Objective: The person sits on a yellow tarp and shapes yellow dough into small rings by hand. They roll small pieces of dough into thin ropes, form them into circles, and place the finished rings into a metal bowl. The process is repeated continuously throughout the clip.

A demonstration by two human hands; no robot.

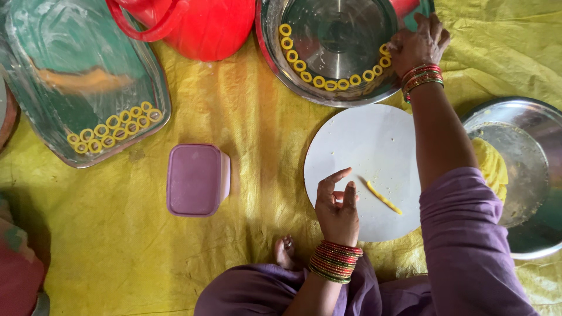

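A seated person's right hand (417,45) sets a yellow dough ring (384,50) at the far right rim of a round steel tray (274,64), fingers pinched on it.

Head view: the left hand (338,206) rests loosely curled and empty on the near left of a white round board (374,140), just beside a short yellow dough strip (383,198). More rings curve along the tray's near edge. A mauve lidded box (196,179) lies on the yellow sheet (246,123), left of the board.

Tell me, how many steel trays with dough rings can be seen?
2. The round steel tray is at the top, under the right hand. The rectangular steel tray is at the upper left. Neither is hidden.
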